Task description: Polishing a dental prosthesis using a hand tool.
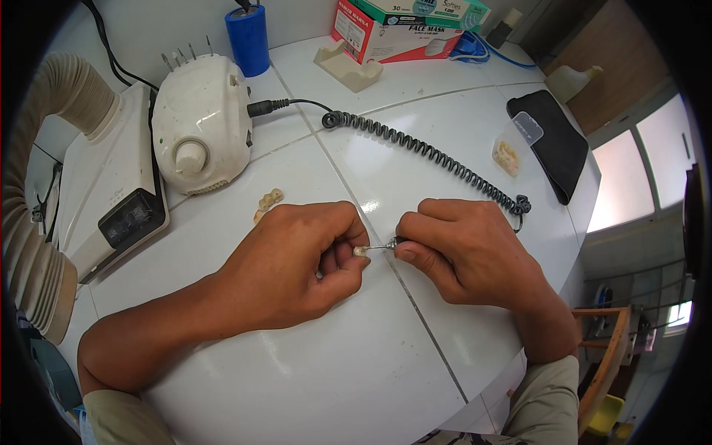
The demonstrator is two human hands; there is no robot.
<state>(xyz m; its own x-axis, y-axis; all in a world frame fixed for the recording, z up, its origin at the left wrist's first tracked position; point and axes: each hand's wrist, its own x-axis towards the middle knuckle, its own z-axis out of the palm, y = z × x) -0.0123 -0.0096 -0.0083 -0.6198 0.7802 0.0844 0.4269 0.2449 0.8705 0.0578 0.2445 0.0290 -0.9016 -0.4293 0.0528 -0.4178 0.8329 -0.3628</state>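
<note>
My left hand [293, 256] is closed, its thumb and fingertips pinching a small tooth-coloured dental crown [360, 251]. From the other side my right hand [471, 252] grips a rotary handpiece [392, 243], whose body is mostly hidden in the fingers. A thin metal bur [377, 247] sticks out of its tip toward the left, and its end is at or against the crown. Just beyond my left hand lie several joined tooth-coloured crowns [268, 200], partly covered by the hand.
A coiled black cord [415, 146] runs from the white motor unit [200, 122] toward my right hand. Left of it stands a white machine with a ribbed hose [67, 93]. A clear box [507, 156] and black pouch [552, 144] lie right; mask boxes [397, 35] stand behind.
</note>
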